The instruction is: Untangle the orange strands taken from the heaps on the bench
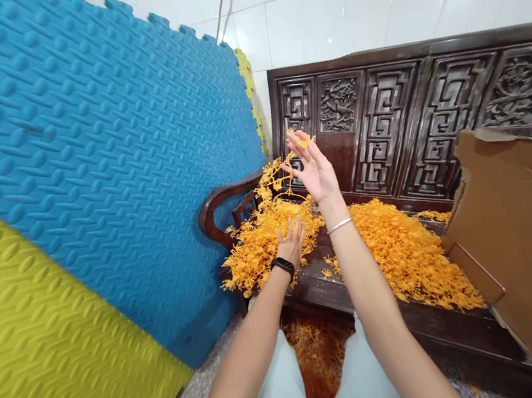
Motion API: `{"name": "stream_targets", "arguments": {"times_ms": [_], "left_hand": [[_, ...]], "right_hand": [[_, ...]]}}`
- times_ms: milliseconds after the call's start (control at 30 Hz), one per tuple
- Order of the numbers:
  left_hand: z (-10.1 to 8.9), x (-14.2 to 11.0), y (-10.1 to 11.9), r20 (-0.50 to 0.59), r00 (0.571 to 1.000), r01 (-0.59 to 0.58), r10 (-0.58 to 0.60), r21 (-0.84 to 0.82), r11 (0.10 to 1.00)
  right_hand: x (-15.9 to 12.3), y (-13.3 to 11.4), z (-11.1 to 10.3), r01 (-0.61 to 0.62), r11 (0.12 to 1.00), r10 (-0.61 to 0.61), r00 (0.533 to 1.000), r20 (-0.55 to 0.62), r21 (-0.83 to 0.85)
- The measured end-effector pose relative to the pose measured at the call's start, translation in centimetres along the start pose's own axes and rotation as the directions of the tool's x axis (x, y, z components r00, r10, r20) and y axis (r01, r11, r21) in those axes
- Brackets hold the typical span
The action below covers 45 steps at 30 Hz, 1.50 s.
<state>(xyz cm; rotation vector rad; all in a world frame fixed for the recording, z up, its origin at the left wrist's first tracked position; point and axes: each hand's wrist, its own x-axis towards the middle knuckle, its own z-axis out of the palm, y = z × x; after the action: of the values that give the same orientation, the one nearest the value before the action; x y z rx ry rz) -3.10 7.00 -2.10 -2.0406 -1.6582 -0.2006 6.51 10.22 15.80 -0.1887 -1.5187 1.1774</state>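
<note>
A heap of orange plastic flower-like pieces (249,255), joined on thin branching stems, lies at the left end of a dark carved wooden bench (320,288). My left hand (292,242), with a black band on the wrist, rests against the right side of this heap, its fingers spread. Above it my right hand (316,171), wearing a silver bangle, is raised with an orange branching sprig (276,174) pinched at its fingertips. The sprig trails down to the heap; whether it is still tangled there I cannot tell.
A larger pile of orange pieces (400,252) covers the bench's middle. Torn brown cardboard (528,231) stands at the right, a thin metal rod (479,266) against it. Blue foam matting (111,149) rises on the left above yellow matting (42,349). Orange bits lie between my legs.
</note>
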Motion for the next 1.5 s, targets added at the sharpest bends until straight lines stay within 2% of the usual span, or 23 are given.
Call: {"name": "stream_targets", "arguments": {"times_ms": [367, 567, 700, 767, 933, 1000, 1067, 1100, 1167, 1200, 1233, 1267, 1400, 1500], "left_hand": [[-0.3, -0.2, 0.1, -0.009, 0.999, -0.037, 0.037, -0.021, 0.999], [-1.1, -0.2, 0.9, -0.034, 0.999, 0.011, -0.013, -0.055, 0.998], [-2.2, -0.3, 1.7, -0.11, 0.985, 0.11, -0.13, -0.17, 0.979], [-2.5, -0.6, 2.0, -0.142, 0.977, 0.123, -0.161, -0.245, 0.962], [-2.9, -0.9, 2.4, -0.155, 0.984, 0.04, -0.091, -0.307, 0.951], [-3.2, -0.9, 2.3, -0.16, 0.984, 0.012, -0.082, -0.398, 0.917], [-3.7, -0.8, 2.0, -0.166, 0.973, 0.038, -0.162, -0.575, 0.817], [-3.9, -0.8, 1.8, -0.146, 0.959, 0.076, -0.242, -0.692, 0.718], [-4.4, -0.9, 1.6, -0.041, 0.922, 0.143, -0.386, -0.888, 0.437], [-4.6, -1.0, 1.6, 0.028, 0.91, 0.157, -0.414, -0.947, 0.279], [-4.8, -1.0, 1.7, 0.071, 0.91, 0.157, -0.408, -0.971, 0.179], [-5.0, -1.1, 1.9, 0.093, 0.922, 0.147, -0.376, -0.982, 0.117], [-6.2, -1.3, 3.1, 0.103, 0.965, 0.083, -0.243, -0.992, -0.095], [-7.5, -1.4, 3.3, 0.088, 0.979, 0.043, -0.186, -0.971, -0.235]], "right_hand": [[-0.1, -0.5, -1.0, 0.033, 0.999, -0.031, 0.996, -0.082, 0.029], [-0.1, -1.2, -0.9, 0.04, 0.999, -0.037, 0.99, -0.138, 0.019], [-0.1, -0.8, -0.5, 0.049, 0.995, -0.033, 0.986, -0.166, 0.09], [0.0, -0.4, -0.6, 0.043, 0.99, -0.018, 0.983, -0.181, 0.136], [0.1, 0.3, -1.0, 0.022, 0.984, 0.011, 0.982, -0.187, 0.175], [0.2, 0.2, -0.9, 0.021, 0.984, 0.011, 0.984, -0.177, 0.177], [0.2, 0.0, -0.5, 0.016, 0.985, 0.012, 0.988, -0.157, 0.175], [0.2, -0.1, -0.2, 0.015, 0.985, 0.01, 0.989, -0.148, 0.171], [0.1, -0.7, 0.4, 0.009, 0.986, 0.012, 0.992, -0.127, 0.164], [-0.1, -1.0, 0.7, -0.002, 0.987, 0.019, 0.994, -0.107, 0.159], [-0.3, -1.4, 1.0, -0.024, 0.988, 0.036, 0.997, -0.072, 0.152], [-0.6, -1.9, 1.2, -0.06, 0.989, 0.063, 0.998, -0.018, 0.138], [-2.3, -4.0, 1.5, -0.202, 0.979, 0.194, 0.956, 0.22, 0.012], [-3.8, -6.2, 1.1, -0.231, 0.971, 0.238, 0.931, 0.278, -0.057]]}}
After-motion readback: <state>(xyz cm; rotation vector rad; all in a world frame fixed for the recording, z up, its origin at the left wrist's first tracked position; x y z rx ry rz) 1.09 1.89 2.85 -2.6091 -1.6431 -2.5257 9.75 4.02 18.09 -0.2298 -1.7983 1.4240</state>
